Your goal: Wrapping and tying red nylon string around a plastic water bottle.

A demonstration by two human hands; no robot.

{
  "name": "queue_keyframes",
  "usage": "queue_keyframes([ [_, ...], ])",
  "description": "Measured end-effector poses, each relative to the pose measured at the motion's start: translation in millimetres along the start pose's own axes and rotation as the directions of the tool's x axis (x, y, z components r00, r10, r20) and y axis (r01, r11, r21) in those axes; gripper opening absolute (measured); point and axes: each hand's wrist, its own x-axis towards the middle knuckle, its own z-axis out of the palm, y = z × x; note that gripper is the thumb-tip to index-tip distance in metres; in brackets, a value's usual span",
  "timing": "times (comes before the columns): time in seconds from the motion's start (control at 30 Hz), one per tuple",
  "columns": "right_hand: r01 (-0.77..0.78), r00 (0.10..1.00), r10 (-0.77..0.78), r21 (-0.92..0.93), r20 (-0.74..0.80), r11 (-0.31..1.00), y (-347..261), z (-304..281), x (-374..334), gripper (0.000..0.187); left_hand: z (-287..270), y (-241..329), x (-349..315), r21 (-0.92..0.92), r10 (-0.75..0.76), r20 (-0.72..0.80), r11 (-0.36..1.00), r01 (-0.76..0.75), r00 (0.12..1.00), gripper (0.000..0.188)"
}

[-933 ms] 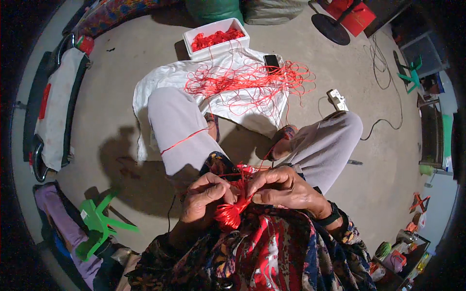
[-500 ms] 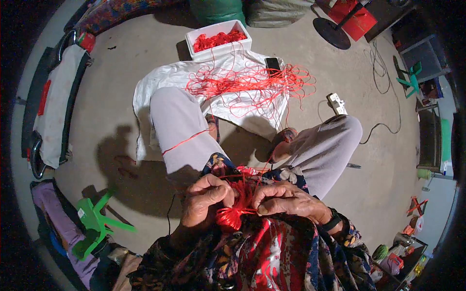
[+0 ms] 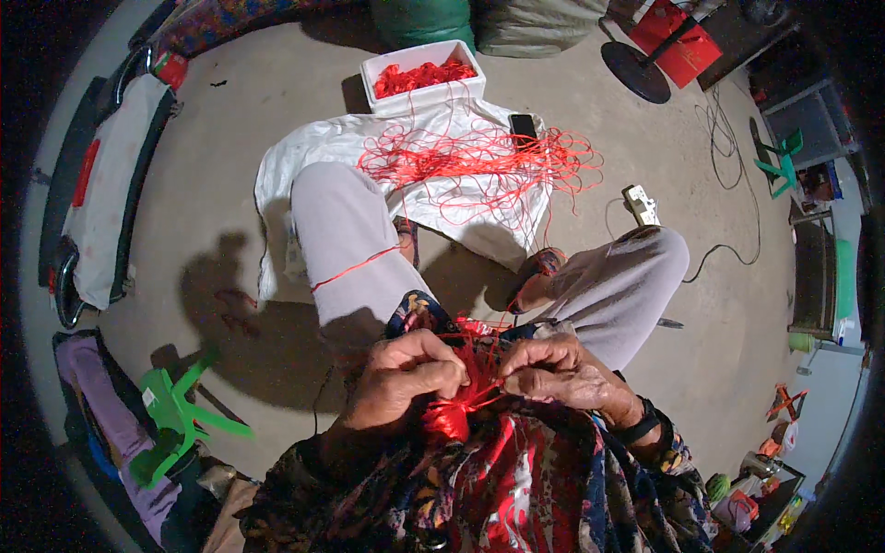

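A bundle of glossy red cord lies in my lap, gathered tight near its lower end like a tassel. My left hand pinches strands at the bundle's upper left side. Beside it, my right hand holds thin red cord between thumb and forefinger, with strands running taut from there to the gathered neck. Another red strand crosses my left trouser leg. Loose red cord is spread in tangled loops on a white sheet beyond my knees.
A white foam box of red cord stands behind the sheet, and a black phone lies on it. On the floor are a power strip at right, a round black stand base, and a green plastic stool at left.
Both hands have shifted slightly right with the bundle. The right hand has drawn the strands up a little from the gathered neck. The whole view has also moved slightly.
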Motion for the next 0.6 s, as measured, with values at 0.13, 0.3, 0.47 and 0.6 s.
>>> queue_keyframes([
  [0.13, 0.428, 0.869, -0.494, -0.483, -0.012, 0.764, -5.9, -1.4, 12.3, 0.013, 19.4, 20.2, 8.7, 0.181, -0.134, -0.111, 0.972, 0.152, 0.985, 0.020],
  [0.3, 0.436, 0.842, -0.540, -0.570, -0.015, 0.696, -8.6, 7.1, 17.1, 0.014, 5.3, 16.0, 8.2, 0.195, -0.190, -0.003, 0.963, 0.187, 0.982, 0.020],
  [0.47, 0.477, 0.825, -0.565, -0.521, -0.012, 0.708, -5.8, 8.6, 25.1, 0.012, 2.0, 23.0, 11.5, 0.323, -0.276, 0.018, 0.911, 0.255, 0.961, 0.014],
  [0.6, 0.487, 0.817, -0.577, -0.546, 0.007, 0.682, -10.1, 9.2, 26.7, 0.013, 1.2, 24.1, 11.6, 0.341, -0.269, 0.010, 0.906, 0.249, 0.963, 0.014],
])
